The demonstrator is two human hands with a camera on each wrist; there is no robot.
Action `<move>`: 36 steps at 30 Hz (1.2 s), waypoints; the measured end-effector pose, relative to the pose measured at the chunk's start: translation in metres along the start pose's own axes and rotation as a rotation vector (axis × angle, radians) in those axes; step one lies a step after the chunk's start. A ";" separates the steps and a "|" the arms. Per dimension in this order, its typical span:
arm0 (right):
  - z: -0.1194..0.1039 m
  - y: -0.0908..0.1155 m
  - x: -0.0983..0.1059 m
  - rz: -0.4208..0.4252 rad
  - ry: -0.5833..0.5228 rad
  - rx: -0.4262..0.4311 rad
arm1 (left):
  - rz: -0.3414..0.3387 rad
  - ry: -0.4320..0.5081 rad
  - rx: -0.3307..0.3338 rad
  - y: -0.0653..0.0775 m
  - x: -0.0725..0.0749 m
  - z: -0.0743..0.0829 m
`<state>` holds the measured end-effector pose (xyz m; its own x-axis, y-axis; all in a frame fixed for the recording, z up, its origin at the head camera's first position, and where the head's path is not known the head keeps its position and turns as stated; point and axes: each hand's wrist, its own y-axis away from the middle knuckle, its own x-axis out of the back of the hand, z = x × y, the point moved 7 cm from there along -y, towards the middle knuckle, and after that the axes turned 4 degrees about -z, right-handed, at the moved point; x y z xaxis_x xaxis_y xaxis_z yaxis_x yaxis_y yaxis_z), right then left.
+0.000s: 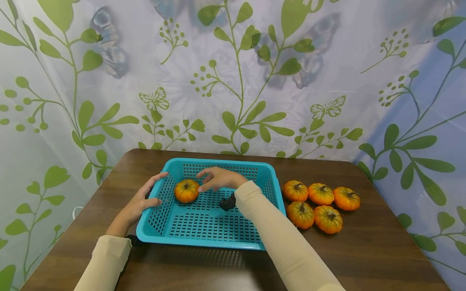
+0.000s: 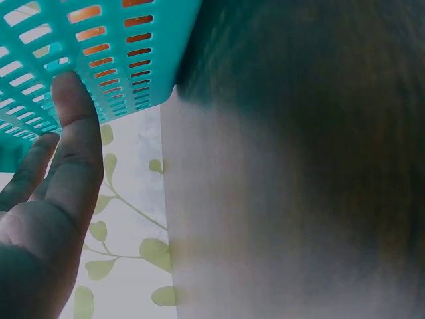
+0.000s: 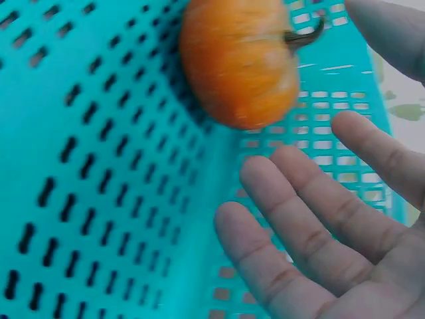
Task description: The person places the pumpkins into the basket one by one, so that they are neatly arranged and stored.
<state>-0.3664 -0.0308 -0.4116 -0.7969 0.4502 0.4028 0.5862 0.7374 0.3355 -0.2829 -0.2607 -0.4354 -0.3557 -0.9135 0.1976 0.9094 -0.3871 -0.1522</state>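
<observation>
A turquoise plastic basket [image 1: 204,242] with slotted sides stands on the table. Inside, towards its left end, sits one small orange pumpkin [image 1: 186,191], its stem upward in the head view. My left hand [image 1: 140,202] holds the basket's left side, thumb over the rim; in the left wrist view its fingers [image 2: 76,126] lie against the slotted outer wall. Over the basket, just right of the pumpkin, my right hand [image 1: 222,179] has its fingers spread. The right wrist view shows these fingers [image 3: 292,219] apart from the pumpkin [image 3: 239,60], with nothing held.
Several more small pumpkins [image 1: 329,219] are grouped on the brown wooden table [image 1: 378,246], right of the basket. Behind the table hangs a curtain [image 1: 327,72] printed with green leaves and butterflies. A dark camera [image 1: 227,202] is on the right wrist.
</observation>
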 end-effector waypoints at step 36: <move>-0.060 0.048 0.020 0.110 -0.074 0.322 | -0.005 -0.012 -0.016 0.000 -0.002 0.002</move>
<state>-0.3458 -0.0161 -0.3364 -0.7465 0.5626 0.3553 0.6025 0.7981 0.0024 -0.2815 -0.2586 -0.4343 -0.3575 -0.9101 0.2095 0.9042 -0.3935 -0.1663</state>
